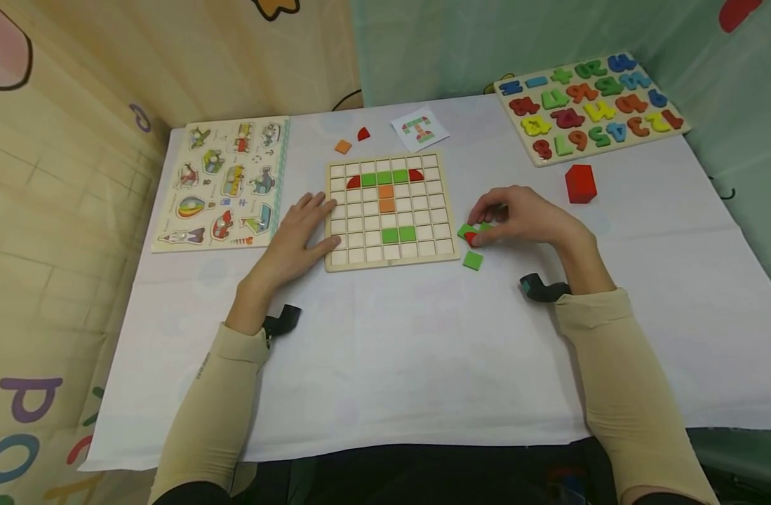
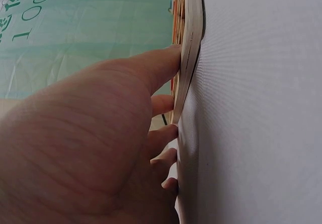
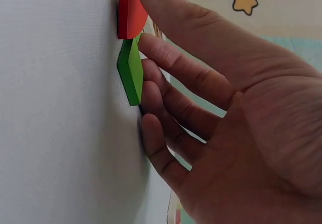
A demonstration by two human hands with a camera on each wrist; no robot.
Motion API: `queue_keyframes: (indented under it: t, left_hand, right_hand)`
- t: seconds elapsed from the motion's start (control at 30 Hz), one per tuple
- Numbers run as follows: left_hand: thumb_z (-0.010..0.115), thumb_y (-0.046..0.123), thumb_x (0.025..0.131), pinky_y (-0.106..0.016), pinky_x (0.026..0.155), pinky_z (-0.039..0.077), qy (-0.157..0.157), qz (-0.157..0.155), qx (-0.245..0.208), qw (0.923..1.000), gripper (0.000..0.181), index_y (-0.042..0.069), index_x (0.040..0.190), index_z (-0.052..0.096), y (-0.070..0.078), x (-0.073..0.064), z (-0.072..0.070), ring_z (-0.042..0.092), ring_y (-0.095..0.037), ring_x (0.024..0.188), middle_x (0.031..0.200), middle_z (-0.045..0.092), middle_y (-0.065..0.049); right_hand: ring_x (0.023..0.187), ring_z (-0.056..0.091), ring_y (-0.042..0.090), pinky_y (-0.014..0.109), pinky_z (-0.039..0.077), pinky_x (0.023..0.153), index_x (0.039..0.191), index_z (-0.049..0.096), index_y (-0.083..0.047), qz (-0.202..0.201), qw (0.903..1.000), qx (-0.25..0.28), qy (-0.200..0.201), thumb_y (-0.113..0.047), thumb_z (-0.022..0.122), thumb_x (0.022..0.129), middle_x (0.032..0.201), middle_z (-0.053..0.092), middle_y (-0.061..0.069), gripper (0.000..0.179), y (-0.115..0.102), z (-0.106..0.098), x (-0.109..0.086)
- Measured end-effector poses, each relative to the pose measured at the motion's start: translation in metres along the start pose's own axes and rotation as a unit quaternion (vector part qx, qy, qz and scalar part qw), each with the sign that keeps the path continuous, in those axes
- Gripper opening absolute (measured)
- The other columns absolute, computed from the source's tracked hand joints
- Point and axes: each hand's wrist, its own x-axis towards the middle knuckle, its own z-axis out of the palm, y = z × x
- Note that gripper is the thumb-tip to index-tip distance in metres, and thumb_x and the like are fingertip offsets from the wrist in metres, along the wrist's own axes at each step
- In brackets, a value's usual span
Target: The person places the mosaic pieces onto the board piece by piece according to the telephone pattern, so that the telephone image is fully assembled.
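A wooden grid board [image 1: 337, 261] lies on the table with green, orange and red pieces in it. My left hand [image 1: 298, 228] rests at its left edge; thumb and fingers are extended, and in the left wrist view the thumb [image 2: 163, 65] touches the rim. To the right of the board, my right hand [image 1: 527, 217] reaches down with bent, spread fingers. Its thumb is right at a red quarter-round piece [image 3: 132, 13], and its fingertips are beside a green square tile [image 3: 131, 73]. Another green tile [image 1: 473, 261] lies nearer me.
Behind the board are a pattern card [image 1: 419, 129], an orange square [image 1: 343, 146] and a red quarter-round [image 1: 363, 134]. A picture puzzle [image 1: 217, 186] lies left. A number puzzle [image 1: 590, 105] is at the back right, near a red block [image 1: 580, 184]. Curtains surround the table's far side.
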Motion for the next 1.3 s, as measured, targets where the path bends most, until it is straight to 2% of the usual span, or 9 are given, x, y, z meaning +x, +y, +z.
queue_keyframes:
  t: [0.07,0.4,0.7,0.87,1.07,1.2,1.3]
  left_hand:
    - [0.066,0.034,0.104,-0.048,0.135,0.0,0.0,-0.001,-0.001,1.0,0.071,0.011,0.164,0.036,0.0,0.0,0.0,0.004,-0.03,0.166,0.176,0.021,-0.012]
    - [0.065,0.034,0.105,-0.048,0.135,0.0,-0.003,-0.005,0.0,1.0,0.071,0.011,0.165,0.036,0.0,0.0,0.0,0.004,-0.03,0.166,0.176,0.02,-0.011]
    - [0.066,0.035,0.104,-0.048,0.135,0.0,0.0,-0.004,0.004,1.0,0.071,0.011,0.165,0.036,0.001,0.001,-0.001,0.005,-0.031,0.166,0.176,0.022,-0.012]
    - [0.066,0.034,0.104,-0.048,0.135,0.0,0.0,-0.005,0.002,1.0,0.071,0.01,0.165,0.036,0.001,0.0,-0.001,0.005,-0.031,0.166,0.176,0.022,-0.013]
    - [0.066,0.034,0.104,-0.049,0.135,0.001,0.001,-0.005,0.004,1.0,0.071,0.01,0.165,0.036,0.001,0.001,-0.001,0.005,-0.031,0.166,0.176,0.021,-0.013]
    - [0.066,0.033,0.104,-0.05,0.135,0.001,0.002,-0.007,0.002,1.0,0.071,0.011,0.164,0.037,0.001,0.002,-0.001,0.006,-0.031,0.166,0.176,0.021,-0.012]
    - [0.067,0.033,0.104,-0.05,0.135,0.001,0.001,-0.009,0.0,1.0,0.071,0.011,0.164,0.037,0.001,0.001,-0.001,0.006,-0.031,0.166,0.176,0.021,-0.013]
  right_hand:
    - [0.106,0.054,0.027,0.039,0.047,0.091,0.112,0.076,-0.011,0.007,1.0,-0.006,0.001,-0.021,0.09,0.086,0.112,0.069,0.009,0.031,-0.001,0.001,0.001]
    - [0.101,0.054,0.026,0.037,0.047,0.086,0.104,0.076,-0.01,0.009,0.9998,-0.015,0.014,-0.021,0.084,0.092,0.103,0.069,0.009,0.018,-0.002,0.003,0.002]
    - [0.1,0.055,0.027,0.035,0.048,0.085,0.108,0.074,-0.01,-0.001,0.9996,-0.024,0.018,-0.025,0.09,0.086,0.103,0.069,0.01,0.031,-0.001,0.007,0.006]
    - [0.096,0.057,0.025,0.031,0.049,0.081,0.107,0.076,-0.011,-0.003,0.9991,-0.032,0.027,-0.022,0.088,0.088,0.098,0.069,0.007,0.025,0.0,0.008,0.007]
    - [0.097,0.056,0.025,0.032,0.049,0.083,0.106,0.074,-0.009,-0.004,0.9992,-0.019,0.035,-0.023,0.083,0.093,0.099,0.068,0.009,0.021,-0.003,0.007,0.007]
    - [0.097,0.057,0.024,0.03,0.05,0.085,0.105,0.075,-0.008,-0.019,0.9985,-0.001,0.052,-0.022,0.078,0.097,0.101,0.07,0.01,0.017,-0.006,0.01,0.012]
    - [0.094,0.057,0.023,0.027,0.05,0.082,0.103,0.075,-0.007,-0.031,0.9972,0.009,0.067,-0.022,0.076,0.099,0.099,0.07,0.009,0.016,-0.011,0.014,0.018]
